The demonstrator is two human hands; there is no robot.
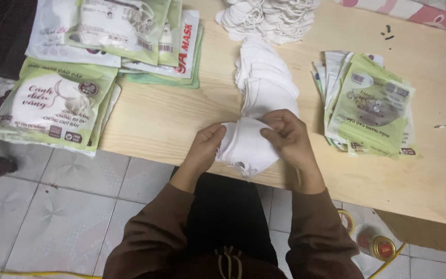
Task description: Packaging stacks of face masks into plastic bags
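A small stack of white folded face masks (245,147) is held at the near edge of the low wooden table (171,116). My left hand (205,147) pinches its left side and my right hand (287,138) grips its right side and top. Both wrists wear brown sleeves. Just beyond my hands, more white masks (265,77) lie in an overlapping row running away from me toward a bigger heap of masks with ear loops (269,18) at the far edge.
Green-and-white empty mask pouches (370,106) are fanned out to the right. Filled packs (52,106) and more packs (125,31) are stacked at the left. Tiled floor (63,206) lies below, with a small red-lidded jar (380,246) at lower right.
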